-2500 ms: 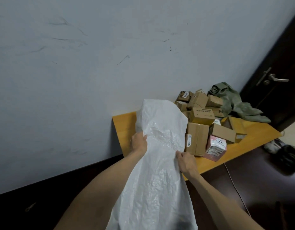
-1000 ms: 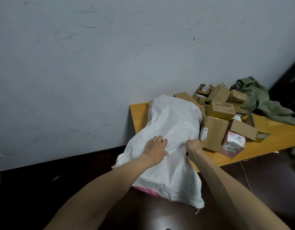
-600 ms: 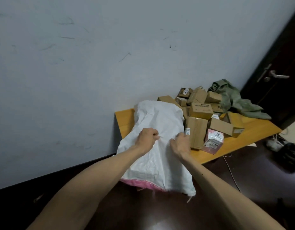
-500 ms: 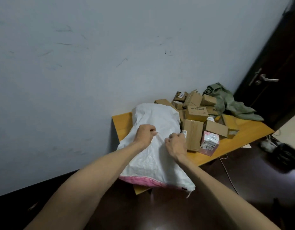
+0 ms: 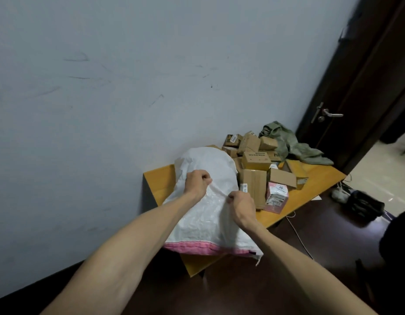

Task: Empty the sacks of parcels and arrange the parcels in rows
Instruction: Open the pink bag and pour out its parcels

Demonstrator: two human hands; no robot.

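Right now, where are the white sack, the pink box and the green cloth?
white sack (image 5: 208, 161): head view, bulging upper part
pink box (image 5: 276, 197): head view, labelled front face
green cloth (image 5: 292, 146): head view, crumpled middle

A bulging white woven sack (image 5: 206, 178) with pink hem lies on the table's left; brown cardboard parcels (image 5: 254, 162) heaped right

Sack (image 5: 203, 169) contents hidden from you under white weave. Your left hand (image 5: 197, 184) and right hand (image 5: 241, 206) pinch fabric, finger ends tucked from sight. Parcels (image 5: 256, 159) at sack's 2 o'clock partly masked, labels too small to read. Door (image 5: 367, 76), frame's 2 o'clock, cropped; dark shape (image 5: 399, 237) at 4 o'clock blurred, cropped.
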